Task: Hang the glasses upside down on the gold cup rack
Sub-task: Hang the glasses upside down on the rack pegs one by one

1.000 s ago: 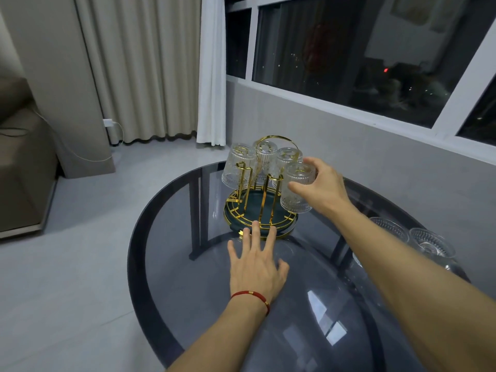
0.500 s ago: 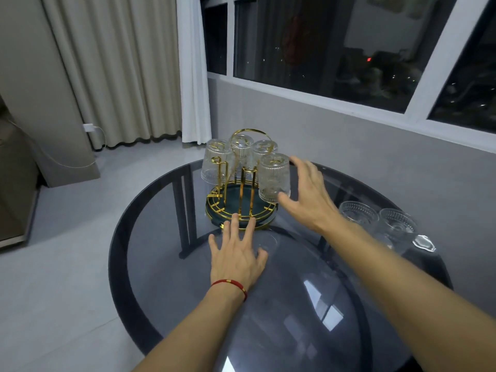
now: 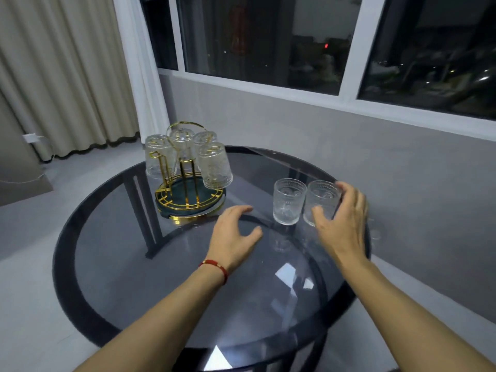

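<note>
The gold cup rack (image 3: 188,202) with a dark green base stands on the round glass table (image 3: 139,264). Several clear patterned glasses hang upside down on it; the nearest hanging glass (image 3: 216,167) is on its right side. Two more glasses stand upright to the right of the rack: the left upright glass (image 3: 288,201) is free, and my right hand (image 3: 342,221) is wrapped around the right upright glass (image 3: 320,201), which rests on the table. My left hand (image 3: 233,234) hovers open just in front of the rack, holding nothing.
The table's dark rim curves close behind the two upright glasses. A grey wall with a window ledge (image 3: 322,103) runs beyond it. Curtains (image 3: 67,76) hang at the back left over a pale floor.
My right hand left the glass hung on the rack and swung right to the upright glasses, closing on the right one. My left hand lifted off the table and curled slightly. The view panned right.
</note>
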The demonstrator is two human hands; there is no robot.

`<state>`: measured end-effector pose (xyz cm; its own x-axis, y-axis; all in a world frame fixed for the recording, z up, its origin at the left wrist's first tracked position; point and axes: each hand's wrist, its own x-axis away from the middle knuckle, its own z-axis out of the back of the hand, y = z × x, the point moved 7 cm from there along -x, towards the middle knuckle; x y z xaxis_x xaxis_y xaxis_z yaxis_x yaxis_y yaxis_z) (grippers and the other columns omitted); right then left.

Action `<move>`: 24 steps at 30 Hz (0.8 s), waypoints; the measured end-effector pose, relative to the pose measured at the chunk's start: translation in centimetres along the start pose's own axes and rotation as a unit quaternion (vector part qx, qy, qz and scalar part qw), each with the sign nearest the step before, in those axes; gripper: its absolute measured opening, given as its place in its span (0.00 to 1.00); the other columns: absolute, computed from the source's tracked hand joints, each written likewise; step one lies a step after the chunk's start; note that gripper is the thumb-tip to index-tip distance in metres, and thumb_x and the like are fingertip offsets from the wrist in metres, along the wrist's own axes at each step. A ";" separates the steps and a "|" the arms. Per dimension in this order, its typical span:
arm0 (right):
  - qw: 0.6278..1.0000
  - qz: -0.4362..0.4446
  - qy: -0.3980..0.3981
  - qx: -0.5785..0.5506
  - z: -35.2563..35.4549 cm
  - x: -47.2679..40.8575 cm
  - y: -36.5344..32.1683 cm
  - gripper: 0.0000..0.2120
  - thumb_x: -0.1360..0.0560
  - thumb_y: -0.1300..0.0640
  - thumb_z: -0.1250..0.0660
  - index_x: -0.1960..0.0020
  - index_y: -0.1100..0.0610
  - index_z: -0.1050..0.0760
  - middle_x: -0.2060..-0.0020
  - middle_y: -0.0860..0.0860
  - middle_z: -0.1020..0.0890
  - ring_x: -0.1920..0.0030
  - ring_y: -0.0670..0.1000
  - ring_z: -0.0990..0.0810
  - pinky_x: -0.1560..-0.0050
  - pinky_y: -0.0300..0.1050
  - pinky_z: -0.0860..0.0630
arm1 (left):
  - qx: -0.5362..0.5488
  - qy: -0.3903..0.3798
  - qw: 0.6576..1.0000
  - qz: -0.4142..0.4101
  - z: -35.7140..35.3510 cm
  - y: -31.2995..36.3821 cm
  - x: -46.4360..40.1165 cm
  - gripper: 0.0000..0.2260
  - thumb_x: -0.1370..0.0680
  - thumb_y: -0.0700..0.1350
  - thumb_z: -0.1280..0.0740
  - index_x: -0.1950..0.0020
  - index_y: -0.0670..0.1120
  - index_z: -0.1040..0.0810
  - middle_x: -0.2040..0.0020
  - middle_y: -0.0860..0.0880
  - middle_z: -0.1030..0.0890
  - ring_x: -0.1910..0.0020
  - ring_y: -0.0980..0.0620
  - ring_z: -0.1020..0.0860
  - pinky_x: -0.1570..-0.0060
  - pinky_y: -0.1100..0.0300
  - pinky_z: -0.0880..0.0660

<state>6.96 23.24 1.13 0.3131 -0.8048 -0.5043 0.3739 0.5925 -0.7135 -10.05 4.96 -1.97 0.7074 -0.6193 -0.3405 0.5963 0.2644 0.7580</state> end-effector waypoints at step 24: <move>0.991 -0.104 -0.018 -0.079 0.5 0.0 4.7 0.32 0.35 0.40 0.22 0.39 0.46 0.36 0.43 0.49 0.22 0.49 0.54 0.21 0.56 0.43 0.23 | 0.282 -0.040 0.947 0.145 -3.9 2.1 0.4 0.17 0.31 0.52 0.25 0.43 0.54 0.19 0.46 0.50 0.16 0.47 0.51 0.17 0.48 0.49 0.16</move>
<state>9.19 26.03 -2.00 0.2760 -0.9051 -0.3234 0.2924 0.3996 -0.8688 -7.02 8.13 -2.75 0.7667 -0.6404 -0.0456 0.0670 0.0092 0.9977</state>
